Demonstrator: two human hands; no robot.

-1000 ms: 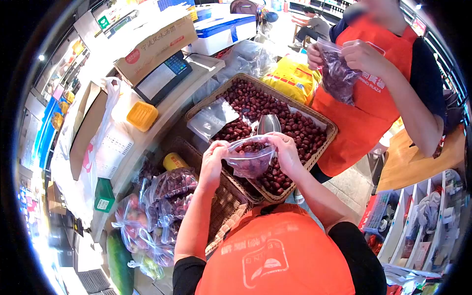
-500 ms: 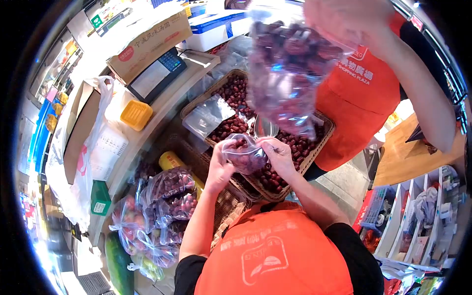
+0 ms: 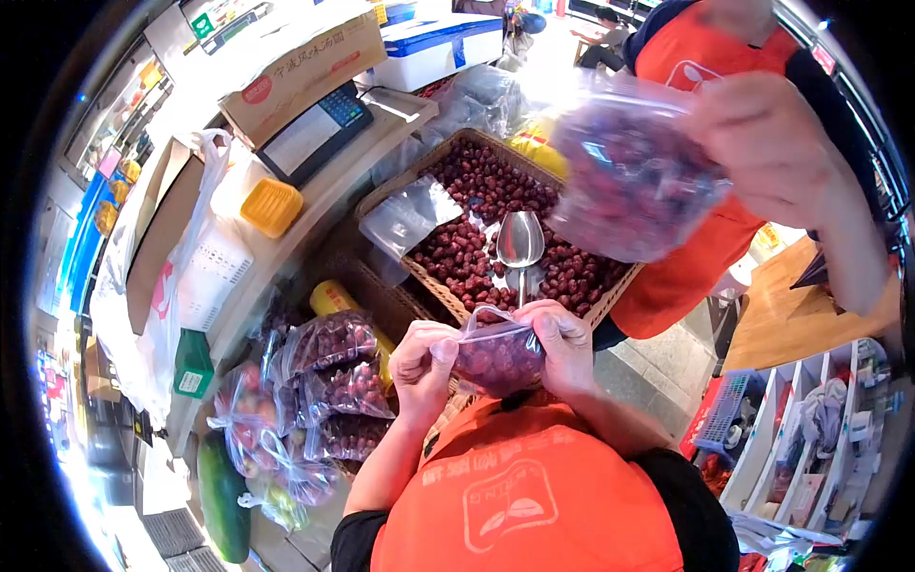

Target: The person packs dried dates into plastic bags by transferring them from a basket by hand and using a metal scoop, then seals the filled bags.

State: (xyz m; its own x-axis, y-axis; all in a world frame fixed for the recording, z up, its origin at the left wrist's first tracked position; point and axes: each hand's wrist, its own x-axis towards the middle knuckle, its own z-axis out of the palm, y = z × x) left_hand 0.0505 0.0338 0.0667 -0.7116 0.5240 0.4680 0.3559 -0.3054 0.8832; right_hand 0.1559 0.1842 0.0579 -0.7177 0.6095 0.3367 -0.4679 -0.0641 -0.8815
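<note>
A clear zip bag of red dates (image 3: 500, 360) is stretched between my two hands in front of my apron. My left hand (image 3: 422, 367) pinches its left top corner. The right top corner is gripped by my right hand (image 3: 562, 345), thumb pressed on the plastic. Just beyond lies a wicker basket (image 3: 620, 291) of loose red dates (image 3: 462, 257). A metal scoop (image 3: 520, 240) rests on them, its handle toward me. Flat empty plastic bags (image 3: 405, 224) lie on the basket's left side. At upper right, a co-worker's hand (image 3: 762, 143) holds another bag of dates (image 3: 639, 172), blurred by motion.
Several filled date bags (image 3: 348, 391) are stacked at my left beside a yellow roll (image 3: 334, 300). A long green melon (image 3: 224, 500) lies below them. On the counter stand a scale (image 3: 319, 133), a cardboard box (image 3: 295, 76) and a yellow tray (image 3: 271, 208). A white divided rack (image 3: 801, 439) is at right.
My hands have drawn the bag closer to my body, uncovering the scoop, and now spread its top edge. The co-worker's bag has swung right, showing more of the basket.
</note>
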